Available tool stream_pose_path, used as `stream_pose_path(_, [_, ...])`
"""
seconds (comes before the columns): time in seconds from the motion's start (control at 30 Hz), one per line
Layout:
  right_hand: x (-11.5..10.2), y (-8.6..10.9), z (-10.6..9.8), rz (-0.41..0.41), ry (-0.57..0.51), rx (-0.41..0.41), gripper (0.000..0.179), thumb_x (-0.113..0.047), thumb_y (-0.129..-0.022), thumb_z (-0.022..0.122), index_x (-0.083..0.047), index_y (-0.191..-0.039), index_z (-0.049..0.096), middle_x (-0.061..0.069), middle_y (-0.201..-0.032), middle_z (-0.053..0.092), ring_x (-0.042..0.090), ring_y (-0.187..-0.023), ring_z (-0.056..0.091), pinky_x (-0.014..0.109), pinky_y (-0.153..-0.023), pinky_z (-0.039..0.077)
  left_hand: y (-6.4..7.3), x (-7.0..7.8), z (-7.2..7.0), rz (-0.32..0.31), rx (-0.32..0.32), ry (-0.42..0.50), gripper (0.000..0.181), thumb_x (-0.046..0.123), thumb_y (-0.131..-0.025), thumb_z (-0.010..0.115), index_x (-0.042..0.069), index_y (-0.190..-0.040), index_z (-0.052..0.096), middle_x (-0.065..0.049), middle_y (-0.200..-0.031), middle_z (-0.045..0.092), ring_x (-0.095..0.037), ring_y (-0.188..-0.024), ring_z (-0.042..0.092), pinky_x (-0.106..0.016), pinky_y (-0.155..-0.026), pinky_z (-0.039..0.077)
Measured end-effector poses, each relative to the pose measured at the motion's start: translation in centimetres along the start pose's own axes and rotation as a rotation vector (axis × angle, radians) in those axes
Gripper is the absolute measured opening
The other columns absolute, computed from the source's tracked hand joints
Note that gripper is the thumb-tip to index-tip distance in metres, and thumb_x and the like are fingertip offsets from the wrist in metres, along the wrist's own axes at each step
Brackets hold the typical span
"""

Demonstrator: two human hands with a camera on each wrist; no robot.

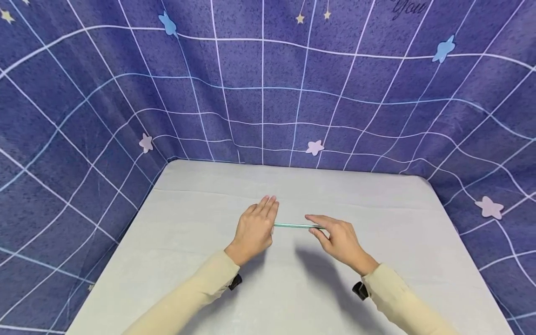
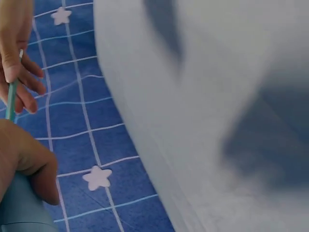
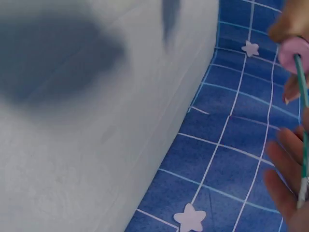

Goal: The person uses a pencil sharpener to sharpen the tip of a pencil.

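Note:
A thin green pencil runs level between the two hands above the table. My right hand pinches its outer end between thumb and fingers. On the other side, my left hand holds a pencil sharpener, which the back of the hand hides in the head view. The sharpener's pink round end shows in the right wrist view, with the pencil pointing into its central hole. Its blue-grey rounded body appears under the left fingers in the left wrist view.
A white-covered table lies beneath both hands, with their shadows on it. Around it hangs a blue curtain with a line grid and stars. A black wrist camera sits at the right cuff.

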State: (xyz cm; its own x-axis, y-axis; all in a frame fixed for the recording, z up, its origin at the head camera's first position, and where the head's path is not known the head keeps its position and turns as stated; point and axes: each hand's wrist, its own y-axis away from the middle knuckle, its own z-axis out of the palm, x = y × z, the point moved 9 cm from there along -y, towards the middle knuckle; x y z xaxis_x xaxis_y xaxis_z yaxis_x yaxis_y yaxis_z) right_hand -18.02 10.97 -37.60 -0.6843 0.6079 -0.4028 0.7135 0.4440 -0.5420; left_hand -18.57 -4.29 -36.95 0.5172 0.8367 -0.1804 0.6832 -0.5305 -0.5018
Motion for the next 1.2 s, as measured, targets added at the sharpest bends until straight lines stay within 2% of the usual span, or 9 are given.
stream_pose_path(0.13, [-1.7,0.4,-1.0,-0.180,0.204,0.167,0.030,-0.019,-0.091,0.063,-0.007,-0.117,0.067,0.006,-0.111,0.071,0.021,-0.090,0.069,0.039,-0.080,0.054,-0.6,-0.6,-0.2,-0.050,-0.075,0.079,0.052,0.010,-0.072,0.069,0.001,-0.123,0.061,-0.011,-0.127,0.063,-0.025,-0.119,0.059,-0.036,-0.092,0.051])
stream_pose_path(0.27, [-2.2,0.5,-0.7,-0.251,0.390,0.194,0.039,-0.028,-0.103,0.037,-0.007,-0.122,0.064,0.006,-0.120,0.067,0.027,-0.111,0.062,0.047,-0.102,0.040,-1.0,-1.2,0.1,-0.064,-0.175,0.194,0.049,0.007,-0.074,0.064,0.002,-0.122,0.062,-0.010,-0.126,0.063,-0.025,-0.119,0.059,-0.038,-0.092,0.051])
stream_pose_path(0.37, [-2.4,0.6,-0.4,-0.289,0.500,0.207,0.044,-0.031,-0.105,0.031,-0.008,-0.125,0.062,0.005,-0.126,0.064,0.026,-0.118,0.058,0.045,-0.108,0.035,-1.0,-1.6,0.3,-0.064,-0.243,0.288,0.050,0.004,-0.072,0.061,0.004,-0.122,0.062,-0.008,-0.125,0.064,-0.024,-0.120,0.059,-0.039,-0.089,0.053])
stream_pose_path(0.57, [-2.9,0.7,-0.3,-0.361,0.538,0.258,0.040,-0.028,-0.104,0.035,-0.007,-0.126,0.061,0.005,-0.124,0.065,0.023,-0.111,0.062,0.039,-0.096,0.047,-1.0,-1.5,0.2,-0.056,-0.281,0.309,0.052,0.004,-0.071,0.062,0.005,-0.123,0.062,-0.007,-0.127,0.063,-0.022,-0.123,0.056,-0.039,-0.091,0.052])
stream_pose_path(0.77, [-3.3,1.0,-0.9,-0.414,0.453,0.313,0.033,-0.020,-0.103,0.040,-0.008,-0.114,0.069,0.002,-0.109,0.072,0.019,-0.085,0.070,0.033,-0.071,0.056,-0.9,-0.5,-0.2,-0.012,-0.197,0.219,0.052,0.005,-0.071,0.065,0.002,-0.123,0.062,-0.008,-0.127,0.063,-0.023,-0.126,0.054,-0.034,-0.100,0.047])
stream_pose_path(0.87, [-2.7,0.7,-0.2,-0.366,0.353,0.184,0.026,-0.018,-0.099,0.048,-0.008,-0.110,0.070,0.002,-0.101,0.074,0.016,-0.073,0.070,0.029,-0.058,0.055,-0.5,-0.4,0.0,-0.007,-0.147,0.152,0.051,0.006,-0.072,0.067,0.004,-0.123,0.063,-0.008,-0.128,0.063,-0.023,-0.125,0.054,-0.033,-0.100,0.046])
stream_pose_path(0.97, [-1.6,0.4,1.5,-0.236,0.129,-0.065,0.021,-0.012,-0.092,0.059,-0.007,-0.109,0.070,0.003,-0.093,0.074,0.009,-0.063,0.067,0.022,-0.049,0.050,0.2,-0.1,0.4,0.039,-0.102,0.063,0.054,0.006,-0.070,0.066,0.003,-0.124,0.062,-0.009,-0.129,0.062,-0.024,-0.125,0.054,-0.034,-0.100,0.047])
stream_pose_path(1.07, [0.0,0.6,3.9,0.016,-0.306,-0.360,0.024,-0.005,-0.089,0.061,0.000,-0.112,0.068,0.013,-0.093,0.073,0.004,-0.059,0.064,0.018,-0.049,0.049,0.8,0.6,0.2,0.145,0.006,-0.072,0.053,0.007,-0.073,0.062,0.002,-0.126,0.060,-0.011,-0.131,0.060,-0.024,-0.126,0.054,-0.034,-0.102,0.046])
stream_pose_path(1.2, [1.1,2.1,6.4,0.383,-0.947,-0.652,0.030,-0.004,-0.095,0.052,0.014,-0.117,0.059,0.024,-0.100,0.070,0.006,-0.057,0.065,0.020,-0.050,0.052,1.3,1.7,-1.0,0.271,0.256,-0.260,0.038,0.010,-0.091,0.047,0.003,-0.126,0.060,-0.010,-0.130,0.060,-0.022,-0.125,0.055,-0.034,-0.103,0.044])
